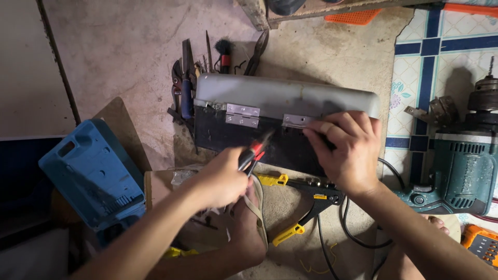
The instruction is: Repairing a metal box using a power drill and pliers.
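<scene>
Shut toolbox (270, 124) — right hand (346, 150) presses its hinge (296, 121), left hand (220, 179) grasps pliers (255, 151).

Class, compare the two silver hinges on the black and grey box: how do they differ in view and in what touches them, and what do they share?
The left hinge shows in full, both leaves bare; the right hinge is partly hidden under the fingers of the right hand. No hand touches the left hinge; the right hand rests on the right one. The left hand, holding red-handled pliers, points toward the right hinge. Both are silver and sit on the seam of the box.
</scene>
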